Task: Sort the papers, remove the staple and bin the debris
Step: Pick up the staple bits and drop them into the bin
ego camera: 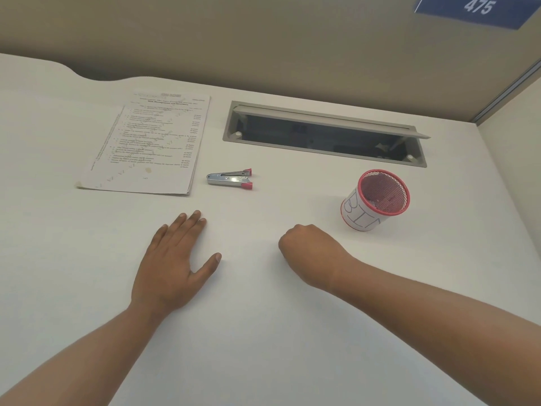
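A stack of printed papers (146, 145) lies on the white desk at the back left. Just right of it rests a metal staple remover (229, 179) with red tips. A red mesh cup (376, 199) wrapped in a paper label reading "BIN" stands at the right, with small scraps inside. My left hand (172, 262) lies flat on the desk, palm down and fingers apart, below the papers. My right hand (310, 253) rests on the desk as a closed fist, left of and nearer than the cup. I see nothing in it.
A grey cable tray (325, 133) with its lid propped open is set into the white desk (263, 332) behind the staple remover and cup. Beige partition walls close off the back and right side. A blue sign reading 475 (477, 8) hangs at the top right.
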A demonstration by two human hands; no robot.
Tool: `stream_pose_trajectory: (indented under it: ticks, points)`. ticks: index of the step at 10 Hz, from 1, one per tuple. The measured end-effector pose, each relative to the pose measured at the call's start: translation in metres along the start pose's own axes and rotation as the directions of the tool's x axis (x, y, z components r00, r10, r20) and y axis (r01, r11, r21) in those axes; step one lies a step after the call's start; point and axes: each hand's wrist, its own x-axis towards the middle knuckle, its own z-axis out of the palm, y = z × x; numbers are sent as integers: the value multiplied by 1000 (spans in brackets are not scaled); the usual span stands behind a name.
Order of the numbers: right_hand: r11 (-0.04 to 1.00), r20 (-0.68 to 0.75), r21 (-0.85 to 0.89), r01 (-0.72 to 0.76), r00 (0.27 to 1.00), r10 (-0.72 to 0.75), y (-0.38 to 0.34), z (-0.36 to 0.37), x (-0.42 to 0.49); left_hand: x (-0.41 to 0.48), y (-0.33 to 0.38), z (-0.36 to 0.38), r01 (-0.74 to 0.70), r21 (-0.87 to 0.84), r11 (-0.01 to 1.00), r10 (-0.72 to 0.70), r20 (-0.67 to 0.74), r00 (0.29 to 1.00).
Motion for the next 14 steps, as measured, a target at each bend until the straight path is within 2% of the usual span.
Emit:
stream_pose_trajectory:
  ticks: [2, 4, 5, 6, 7, 8, 9, 10, 11, 12, 13, 14]
  points:
    - [998, -60, 11, -59, 996, 60, 0, 7, 7, 1, -1, 0, 1, 2, 1000, -1, 8, 1000]
    - [988, -70, 113, -106, 991, 115, 5, 18, 12, 0, 0, 0, 1, 5, 1000, -1, 8, 1000]
    - [915, -59, 356, -188, 973, 223, 11, 18, 8, 0, 0, -1, -3, 3, 1000, 3, 5, 1000]
    - [671, 7, 677, -302, 914, 405, 22, 14, 0, 0, 1, -1, -1, 2, 1000, 1, 2, 1000]
    - [278, 100, 915, -292, 833, 544, 32, 6, -12, 0, 0, 0, -1, -2, 1000, 1, 8, 1000]
    - [15, 123, 987, -161, 809, 574, 43, -9, -26, 1, 0, 0, -1, -1, 1000, 1, 8, 1000]
    - [-129, 87, 992, -15, 812, 577, 57, -31, -41, 0, 0, 0, 0, 1, 1000, 0, 8, 1000]
    - [-130, 37, 990, 52, 800, 599, 75, -56, -57, 0, 0, 0, 1, 0, 1000, -1, 12, 1000]
    - [40, -27, 999, 0, 736, 676, 100, -73, -69, 0, 0, 0, 0, -12, 1000, 0, 10, 1000]
    - [267, -71, 942, -205, 654, 753, 122, -77, -72, 0, 0, 0, -1, -13, 1000, 1, 7, 1000]
    - [481, -116, 778, -405, 659, 743, 133, -72, -68, 0, -1, 0, 0, -13, 1000, 1, 11, 1000]
    - [630, -93, 592, -503, 734, 673, 139, -66, -63, 0, 0, 0, -1, -18, 1000, 1, 10, 1000]
